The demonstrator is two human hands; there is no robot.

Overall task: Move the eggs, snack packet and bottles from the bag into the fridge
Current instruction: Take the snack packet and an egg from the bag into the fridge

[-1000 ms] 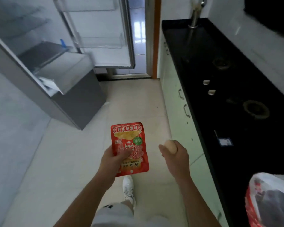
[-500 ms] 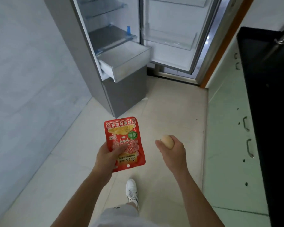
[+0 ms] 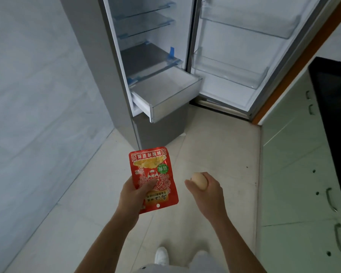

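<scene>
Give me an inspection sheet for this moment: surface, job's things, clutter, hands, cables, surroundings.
Surface: pale tiled floor; black countertop at right.
Job's things: red snack packet and egg, both carried; bag and bottles out of view.
Clutter: nothing seen.
Hands: left hand pinches the packet; right hand curls round the egg.
Cables: nothing seen.
Surroundings: fridge ahead, door open, lower drawer pulled out; pale green cabinets at right.
</scene>
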